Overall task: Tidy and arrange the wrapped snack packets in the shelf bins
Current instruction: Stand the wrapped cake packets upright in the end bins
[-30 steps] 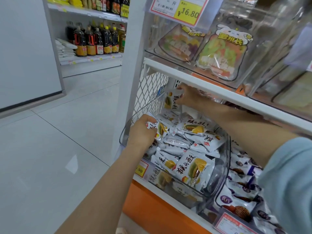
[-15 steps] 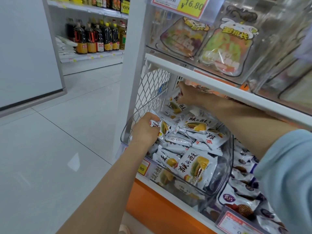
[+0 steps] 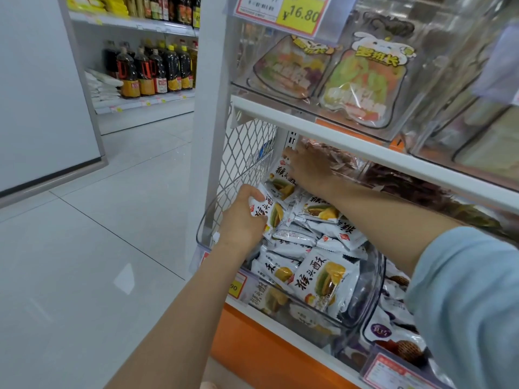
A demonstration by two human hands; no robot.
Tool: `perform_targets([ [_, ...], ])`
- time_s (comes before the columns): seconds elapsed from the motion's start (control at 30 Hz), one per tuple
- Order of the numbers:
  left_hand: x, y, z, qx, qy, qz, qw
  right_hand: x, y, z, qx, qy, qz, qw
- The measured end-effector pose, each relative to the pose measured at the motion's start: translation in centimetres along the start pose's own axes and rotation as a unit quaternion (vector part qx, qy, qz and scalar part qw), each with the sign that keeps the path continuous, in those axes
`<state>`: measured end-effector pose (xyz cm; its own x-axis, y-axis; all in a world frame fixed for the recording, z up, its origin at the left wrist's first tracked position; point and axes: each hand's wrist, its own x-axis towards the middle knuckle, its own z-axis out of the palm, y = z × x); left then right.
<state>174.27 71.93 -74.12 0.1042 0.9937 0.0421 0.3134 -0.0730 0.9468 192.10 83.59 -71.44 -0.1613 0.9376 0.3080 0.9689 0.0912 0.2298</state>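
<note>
A clear plastic bin (image 3: 373, 279) on the lower shelf is heaped with white snack packets (image 3: 323, 276) printed with yellow-green biscuits. My left hand (image 3: 243, 220) is at the bin's left rim and grips one white packet (image 3: 266, 210) by its end. My right hand (image 3: 307, 168) reaches under the upper shelf to the back of the bin and lies on an upright packet (image 3: 280, 182) there; its fingertips are partly hidden behind the packet.
The white upper shelf edge (image 3: 365, 141) hangs low over my right forearm. A wire mesh panel (image 3: 247, 153) closes the bin's left side. A neighbouring bin holds purple-and-white packets (image 3: 393, 332). Bottles (image 3: 151, 71) stand on a far shelf across the tiled floor (image 3: 84, 262).
My right hand has lowered the packet it held up at the back onto the pile. My left hand has lifted slightly with its packet. The camera has moved closer.
</note>
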Motion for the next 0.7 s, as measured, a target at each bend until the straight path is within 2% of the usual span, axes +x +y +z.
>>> perform_targets([
  [0.2, 0.1, 1.2, -0.2, 0.035, 0.001, 0.074, 0.997, -1.6, 1.3, -2.2, 0.126, 0.016, 0.003, 0.992],
  [0.33, 2.0, 1.7, -1.0, 0.120, 0.012, 0.080, 0.989, -3.6, 3.6, -3.6, 0.214, -0.135, 0.035, 0.967],
  [0.4, 3.5, 2.4, -1.0, 0.167, -0.002, 0.098, 0.981, -4.7, 4.5, -4.6, 0.230, -0.170, 0.041, 0.957],
  [0.57, 9.3, 5.2, 0.4, 0.279, -0.041, 0.129, 0.951, -8.2, 5.0, -6.6, 0.197, -0.177, 0.034, 0.964],
  [0.63, 11.2, 5.5, 1.3, 0.323, -0.084, 0.155, 0.930, -9.5, 5.1, -6.6, 0.187, -0.190, 0.031, 0.963],
  [0.7, 12.3, 5.9, 2.0, 0.391, -0.118, 0.182, 0.894, -10.3, 5.3, -6.1, 0.183, -0.202, 0.041, 0.961],
])
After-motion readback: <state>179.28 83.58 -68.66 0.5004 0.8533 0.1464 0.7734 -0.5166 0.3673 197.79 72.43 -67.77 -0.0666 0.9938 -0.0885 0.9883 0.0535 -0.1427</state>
